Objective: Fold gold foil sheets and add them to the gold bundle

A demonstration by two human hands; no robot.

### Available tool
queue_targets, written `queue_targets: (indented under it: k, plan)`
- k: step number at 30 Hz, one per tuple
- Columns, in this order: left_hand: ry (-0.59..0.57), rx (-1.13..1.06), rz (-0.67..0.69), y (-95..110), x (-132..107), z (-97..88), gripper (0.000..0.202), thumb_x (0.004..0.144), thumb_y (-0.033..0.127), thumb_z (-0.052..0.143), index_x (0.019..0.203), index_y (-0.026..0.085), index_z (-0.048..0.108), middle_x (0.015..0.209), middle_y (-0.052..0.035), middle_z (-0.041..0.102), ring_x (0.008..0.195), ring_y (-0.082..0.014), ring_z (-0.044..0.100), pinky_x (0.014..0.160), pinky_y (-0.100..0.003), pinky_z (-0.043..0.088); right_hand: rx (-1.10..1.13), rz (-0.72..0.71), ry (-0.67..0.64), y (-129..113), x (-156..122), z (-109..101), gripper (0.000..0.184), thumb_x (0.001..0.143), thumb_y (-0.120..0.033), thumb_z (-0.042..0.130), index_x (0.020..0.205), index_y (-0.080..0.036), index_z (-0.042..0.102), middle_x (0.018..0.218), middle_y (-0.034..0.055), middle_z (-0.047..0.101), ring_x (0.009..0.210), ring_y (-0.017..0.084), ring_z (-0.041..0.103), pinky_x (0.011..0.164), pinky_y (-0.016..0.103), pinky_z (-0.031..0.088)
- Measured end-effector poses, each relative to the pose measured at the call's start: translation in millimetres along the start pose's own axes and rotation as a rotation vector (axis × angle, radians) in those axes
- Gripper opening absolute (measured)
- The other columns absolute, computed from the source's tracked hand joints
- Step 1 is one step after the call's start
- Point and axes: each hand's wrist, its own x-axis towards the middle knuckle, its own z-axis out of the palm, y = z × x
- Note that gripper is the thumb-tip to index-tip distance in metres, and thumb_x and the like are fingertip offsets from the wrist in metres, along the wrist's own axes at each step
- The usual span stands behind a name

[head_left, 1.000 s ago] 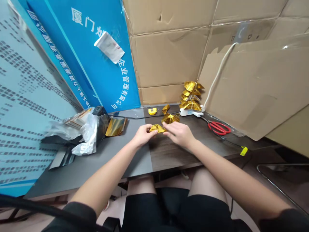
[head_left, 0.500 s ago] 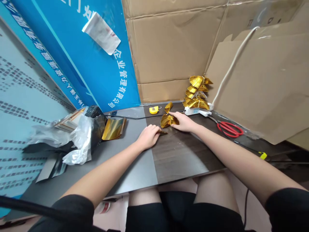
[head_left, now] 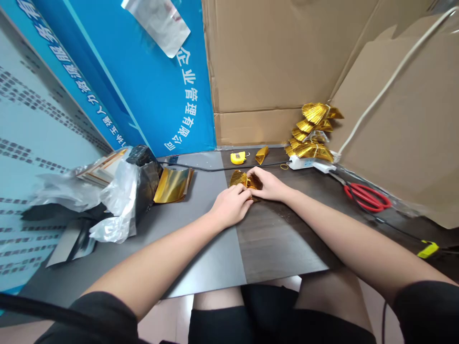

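A fan-shaped bundle of folded gold foil paper (head_left: 237, 178) lies on the table between my hands. My left hand (head_left: 232, 204) presses its curled fingers against the near side of the bundle, partly covering it. From the right, my right hand (head_left: 269, 185) grips the bundle's other end between thumb and fingers. Whatever is under the fingertips is hidden. Just behind sits a single folded gold piece (head_left: 261, 155), and a thin yellow rubber band (head_left: 284, 166) lies to its right.
Several banded gold bundles (head_left: 311, 152) are stacked at the back right beside a white power strip (head_left: 301, 163). Red-handled scissors (head_left: 369, 197) lie farther right. A yellow tape measure (head_left: 239, 157) is at the back. Gold foil sheets (head_left: 172, 185) and crumpled plastic (head_left: 122, 203) are on the left.
My hands have come together at the gold bundle; the left moved over to it and the right now grips its end. The camera view has shifted, and the rubber band is now visible.
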Motion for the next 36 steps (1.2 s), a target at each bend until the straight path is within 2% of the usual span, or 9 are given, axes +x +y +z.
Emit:
queue_targets:
  k: [5, 11, 15, 19, 22, 25, 28, 32, 36]
  plan:
    - [0.022, -0.011, -0.021, -0.5, 0.3, 3.1, 0.032, 0.099, 0.041, 0.037, 0.109, 0.025, 0.063, 0.113, -0.0025, 0.066, 0.102, -0.0149, 0.065, 0.090, -0.032, 0.060, 0.008, -0.035, 0.002, 0.0, 1.0, -8.6, 0.027, 0.082, -0.034, 0.066, 0.104, -0.019, 0.059, 0.093, 0.0054, 0.068, 0.079, 0.019, 0.063, 0.072, 0.032, 0.051]
    - [0.124, -0.049, -0.041, -3.8, 2.9, 8.8, 0.026, 0.096, 0.037, 0.048, 0.099, 0.023, 0.069, 0.111, -0.0028, 0.068, 0.101, -0.0130, 0.066, 0.091, -0.028, 0.060, 0.013, -0.012, 0.071, -1.0, 0.1, -5.5, 0.025, 0.081, -0.034, 0.067, 0.100, -0.020, 0.059, 0.089, 0.0040, 0.068, 0.076, 0.018, 0.063, 0.071, 0.031, 0.051]
    - [0.173, -0.052, -0.081, -5.4, 3.8, 11.8, 0.030, 0.097, 0.037, 0.046, 0.093, 0.022, 0.071, 0.093, -0.0027, 0.069, 0.091, -0.0122, 0.066, 0.086, -0.026, 0.058, 0.116, 0.154, 0.139, -7.6, -0.2, 0.2, 0.029, 0.078, -0.036, 0.067, 0.100, -0.021, 0.055, 0.087, 0.0027, 0.067, 0.075, 0.019, 0.064, 0.071, 0.033, 0.053]
    - [0.184, -0.082, -0.090, -5.6, 3.9, 9.6, 0.026, 0.098, 0.031, 0.045, 0.102, 0.025, 0.070, 0.098, -0.0017, 0.068, 0.092, -0.0104, 0.065, 0.081, -0.023, 0.054, 0.261, 0.321, 0.224, -14.7, -0.3, 5.0, 0.035, 0.076, -0.041, 0.069, 0.098, -0.023, 0.050, 0.088, 0.0029, 0.065, 0.077, 0.020, 0.065, 0.071, 0.035, 0.054]
    - [0.124, -0.052, -0.123, -3.9, 4.2, 4.6, 0.029, 0.097, 0.031, 0.043, 0.106, 0.030, 0.070, 0.102, -0.0024, 0.067, 0.098, -0.0140, 0.063, 0.086, -0.027, 0.054, 0.358, 0.375, 0.248, -16.7, 0.2, 5.9, 0.040, 0.072, -0.044, 0.073, 0.095, -0.023, 0.048, 0.087, 0.0021, 0.062, 0.078, 0.018, 0.063, 0.070, 0.034, 0.054]
    - [0.045, -0.053, -0.240, -2.5, 4.9, 0.0, 0.024, 0.094, 0.028, 0.046, 0.106, 0.029, 0.067, 0.100, -0.0019, 0.069, 0.098, -0.0179, 0.063, 0.088, -0.033, 0.053, 0.442, 0.444, 0.274, -14.7, 2.1, 4.6, 0.044, 0.067, -0.047, 0.076, 0.091, -0.023, 0.048, 0.084, 0.0001, 0.060, 0.072, 0.016, 0.059, 0.068, 0.032, 0.051]
    - [0.029, -0.054, -0.376, -3.9, 6.0, -2.8, 0.023, 0.091, 0.025, 0.048, 0.108, 0.028, 0.063, 0.102, -0.0018, 0.070, 0.098, -0.0195, 0.063, 0.087, -0.035, 0.051, 0.522, 0.543, 0.358, -9.7, 3.8, 2.9, 0.047, 0.064, -0.047, 0.078, 0.091, -0.023, 0.048, 0.083, -0.0004, 0.061, 0.073, 0.015, 0.060, 0.068, 0.031, 0.051]
    - [0.141, 0.020, -0.487, -7.5, 7.2, -7.4, 0.028, 0.092, 0.031, 0.048, 0.117, 0.026, 0.060, 0.118, -0.0067, 0.064, 0.110, -0.0225, 0.059, 0.088, -0.034, 0.048, 0.537, 0.605, 0.417, -3.8, 3.5, 2.6, 0.049, 0.065, -0.047, 0.078, 0.095, -0.023, 0.048, 0.084, 0.0004, 0.063, 0.075, 0.016, 0.061, 0.070, 0.031, 0.051]
    - [0.277, -0.018, -0.389, -6.3, 5.6, -10.5, 0.031, 0.098, 0.042, 0.039, 0.106, 0.026, 0.064, 0.107, -0.0033, 0.066, 0.103, -0.0176, 0.056, 0.085, -0.030, 0.041, 0.424, 0.521, 0.445, -10.2, 2.2, 4.3, 0.048, 0.067, -0.048, 0.078, 0.094, -0.023, 0.048, 0.087, 0.0019, 0.064, 0.078, 0.018, 0.062, 0.073, 0.033, 0.052]
